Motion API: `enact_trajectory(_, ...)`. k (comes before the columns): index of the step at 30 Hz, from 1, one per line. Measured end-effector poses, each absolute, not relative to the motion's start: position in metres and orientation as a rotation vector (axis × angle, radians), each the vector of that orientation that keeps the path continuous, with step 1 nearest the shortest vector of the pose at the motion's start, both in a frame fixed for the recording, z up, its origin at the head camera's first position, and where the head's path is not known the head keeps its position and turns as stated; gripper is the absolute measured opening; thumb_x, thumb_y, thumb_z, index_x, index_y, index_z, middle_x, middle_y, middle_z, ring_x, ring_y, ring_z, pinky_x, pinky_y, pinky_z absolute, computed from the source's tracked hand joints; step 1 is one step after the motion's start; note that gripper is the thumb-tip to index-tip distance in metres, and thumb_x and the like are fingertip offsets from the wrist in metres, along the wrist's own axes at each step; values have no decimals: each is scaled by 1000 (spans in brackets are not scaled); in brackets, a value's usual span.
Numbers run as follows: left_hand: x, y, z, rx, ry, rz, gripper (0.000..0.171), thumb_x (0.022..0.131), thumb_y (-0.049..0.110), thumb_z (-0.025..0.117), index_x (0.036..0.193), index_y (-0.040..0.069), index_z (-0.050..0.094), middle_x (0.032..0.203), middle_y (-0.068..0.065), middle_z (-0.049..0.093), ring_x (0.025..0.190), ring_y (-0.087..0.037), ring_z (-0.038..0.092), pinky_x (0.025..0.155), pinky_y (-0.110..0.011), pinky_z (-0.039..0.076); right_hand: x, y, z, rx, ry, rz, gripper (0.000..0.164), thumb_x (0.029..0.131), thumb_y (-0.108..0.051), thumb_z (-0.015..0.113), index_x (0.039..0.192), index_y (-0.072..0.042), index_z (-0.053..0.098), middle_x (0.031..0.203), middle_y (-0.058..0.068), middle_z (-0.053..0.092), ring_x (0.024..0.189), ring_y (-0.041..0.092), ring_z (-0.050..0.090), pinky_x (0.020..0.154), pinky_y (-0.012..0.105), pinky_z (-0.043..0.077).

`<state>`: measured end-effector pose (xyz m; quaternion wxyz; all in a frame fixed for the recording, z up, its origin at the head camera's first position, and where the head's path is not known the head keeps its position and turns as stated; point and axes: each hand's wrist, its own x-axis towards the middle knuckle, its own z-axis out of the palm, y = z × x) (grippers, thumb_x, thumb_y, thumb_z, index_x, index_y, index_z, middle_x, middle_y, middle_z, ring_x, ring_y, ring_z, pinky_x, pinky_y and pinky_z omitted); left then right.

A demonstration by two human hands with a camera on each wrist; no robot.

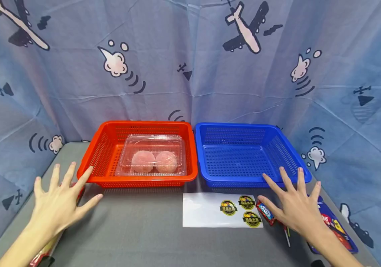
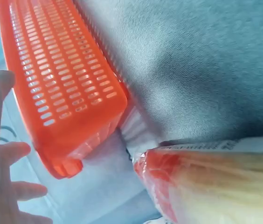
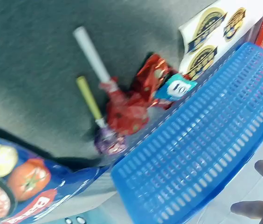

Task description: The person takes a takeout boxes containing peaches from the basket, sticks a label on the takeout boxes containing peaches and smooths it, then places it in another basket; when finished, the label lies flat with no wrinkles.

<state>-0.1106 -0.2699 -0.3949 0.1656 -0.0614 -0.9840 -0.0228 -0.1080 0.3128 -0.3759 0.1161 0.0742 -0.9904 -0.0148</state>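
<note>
My left hand is spread above the table beside the red basket, holding nothing. Beneath it lies a clear bag of long pale sticks with red ends, partly hidden by the hand in the head view. In the red basket sits a clear plastic box with two round pink fruits. My right hand is also spread and holds nothing, near the front of the blue basket. Under it are two lollipops, a red-wrapped sweet and a blue packet.
A white sheet bearing three round black-and-gold stickers lies in front of the baskets. The grey table is enclosed by a blue curtain printed with planes at the back and sides.
</note>
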Motion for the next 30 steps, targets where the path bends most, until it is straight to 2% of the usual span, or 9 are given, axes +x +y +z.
enact_trajectory(8, -137, -264, -392, -125, -2882, -222, 93, 88, 74, 57, 158, 17, 37, 159, -28, 35, 141, -59, 28, 99, -84, 21, -112, 293, -368, 270, -2916, -10, 73, 93, -67, 58, 155, -31, 43, 160, 28, 36, 150, 63, 11, 105, 90, 6)
enact_trajectory(15, -159, -255, -386, -114, -2991, -430, 99, 89, 77, 53, 164, 19, 23, 166, -26, 24, 145, -57, 25, 97, -81, 27, -118, 271, -362, 365, -2878, 88, 70, 93, -57, 66, 153, -29, 47, 158, 28, 40, 148, 64, 17, 103, 91, 11)
enact_trajectory(20, -173, -251, -387, -97, -3016, -492, 106, 87, 80, 53, 165, 18, 17, 168, -25, 19, 145, -57, 23, 97, -80, 28, -125, 253, -360, 395, -2914, 144, 69, 94, -57, 64, 155, -29, 46, 160, 26, 39, 150, 63, 16, 105, 90, 12)
enact_trajectory(25, -183, -254, -391, -69, -3022, -474, 117, 82, 84, 55, 164, 10, 17, 169, -24, 14, 145, -54, 24, 94, -80, 32, -135, 238, -360, 437, -2917, 184, 66, 97, -56, 62, 155, -30, 46, 160, 24, 40, 151, 61, 18, 106, 88, 16)
enact_trajectory(30, -187, -258, -390, -34, -3100, -474, 127, 80, 88, 52, 163, 2, 11, 171, -24, -2, 146, -55, 23, 89, -80, 37, -150, 221, -356, 466, -2943, 269, 67, 98, -53, 62, 157, -28, 43, 161, 24, 38, 151, 59, 19, 109, 83, 21)
